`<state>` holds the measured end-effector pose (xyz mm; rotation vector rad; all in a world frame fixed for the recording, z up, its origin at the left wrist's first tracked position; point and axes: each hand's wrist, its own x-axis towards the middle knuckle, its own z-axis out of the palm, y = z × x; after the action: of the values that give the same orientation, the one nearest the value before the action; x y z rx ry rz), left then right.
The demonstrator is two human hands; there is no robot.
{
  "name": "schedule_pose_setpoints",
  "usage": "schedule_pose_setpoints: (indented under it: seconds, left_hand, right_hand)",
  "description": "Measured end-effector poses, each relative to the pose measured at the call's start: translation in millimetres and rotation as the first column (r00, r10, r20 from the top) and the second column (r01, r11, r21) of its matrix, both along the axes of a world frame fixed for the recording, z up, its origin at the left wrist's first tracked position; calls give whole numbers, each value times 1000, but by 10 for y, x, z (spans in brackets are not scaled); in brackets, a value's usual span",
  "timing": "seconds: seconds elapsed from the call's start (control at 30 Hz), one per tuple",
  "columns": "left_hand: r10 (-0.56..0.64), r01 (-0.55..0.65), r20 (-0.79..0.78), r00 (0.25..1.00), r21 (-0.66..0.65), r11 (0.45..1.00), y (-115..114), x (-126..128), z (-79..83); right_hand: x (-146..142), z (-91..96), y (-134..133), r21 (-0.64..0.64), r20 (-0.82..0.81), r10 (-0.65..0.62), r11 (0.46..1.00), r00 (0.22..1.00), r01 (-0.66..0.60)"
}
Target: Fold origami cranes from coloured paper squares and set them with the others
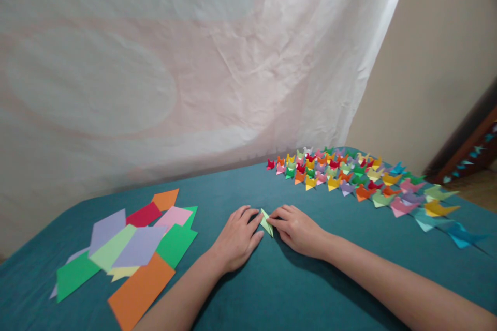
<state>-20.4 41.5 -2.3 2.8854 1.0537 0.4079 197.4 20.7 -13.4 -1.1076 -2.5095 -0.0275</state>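
A small light-green folded origami paper [266,223] lies on the teal cloth between my two hands. It has a narrow, pointed shape with a crease down it. My left hand [241,238] rests palm down at its left, fingers stretched and fingertips against or just beside the paper's edge. From the right, my right hand [297,227] pinches the paper's edge between thumb and fingers, partly covering it.
Loose coloured paper sheets [140,245] overlap at the left, one orange sheet [142,289] close to my left forearm. Rows of folded paper cranes [365,181] stand at the right. A pale hanging sheet [186,62] rises behind the teal-covered table [229,186].
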Motion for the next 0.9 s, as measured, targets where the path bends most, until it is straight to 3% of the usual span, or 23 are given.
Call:
schedule_pose_setpoints:
  seconds: [0.33,0.9]
  left_hand:
    - [-98,99,-18,995,117,988,-71,61,41]
    - [-149,160,-98,984,119,980,-144,77,138]
  right_hand:
    - [-6,21,6,-10,18,8,1000,1000,-8]
    - [2,-5,22,-13,-11,17,1000,1000,-18]
